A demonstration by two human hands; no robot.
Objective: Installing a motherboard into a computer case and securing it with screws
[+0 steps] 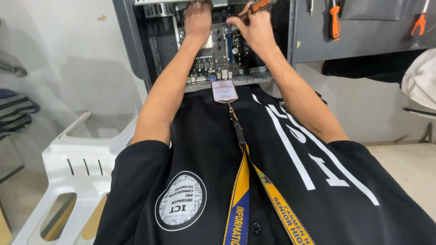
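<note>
Inside the open computer case (136, 50), the right hand (254, 27) grips an orange-handled screwdriver (259, 5) over the fragile, stiff motherboard (222, 50), best held by its edges, while the left hand (198, 20) rests fingers-down on its upper edge.

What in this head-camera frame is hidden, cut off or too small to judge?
- Left hand: fingertips cut off by top edge.
- Screwdriver in right hand: tip cut off by top edge.
- Motherboard: parts too small; both hands cover its upper area.
- Computer case: top beyond the frame.
</note>
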